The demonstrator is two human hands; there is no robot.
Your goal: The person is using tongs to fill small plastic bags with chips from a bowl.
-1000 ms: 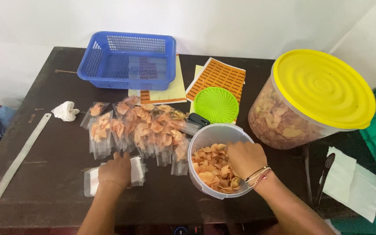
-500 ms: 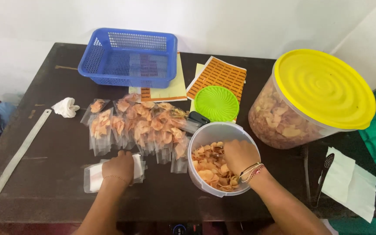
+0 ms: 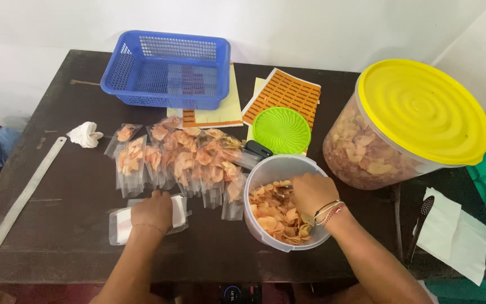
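The person works at a dark wooden table [image 3: 57, 236] and both hands are low in the view. The right hand [image 3: 310, 192] is inside a round clear bowl [image 3: 254, 186] that is filled with pale orange chips [image 3: 274, 217]; the fingers curl down into the chips, but I cannot tell if they already grasp some, because the fingertips are hidden. The bowl stands near the front edge of the table, just right of the middle. The left hand [image 3: 153, 211] lies flat on a small stack of empty clear plastic bags [image 3: 120, 224], pressing on it and not closed around anything. Just behind this stack there is a loose group of small filled bags of chips [image 3: 181, 160], lying close together and partly overlapping, and the group reaches up to the bowl. Behind the bowl is a round green lid [image 3: 281, 129], which rests on orange label sheets [image 3: 285, 93]. At the back stands a blue plastic basket [image 3: 164, 70]. On the right there is a big clear container of chips with a yellow lid [image 3: 423, 110], near the bowl but not touching it. A long metal ruler [image 3: 26, 194] lies at the left edge, and a crumpled white tissue [image 3: 84, 135] is near it. White paper napkins [image 3: 451, 233] lie at the far right.
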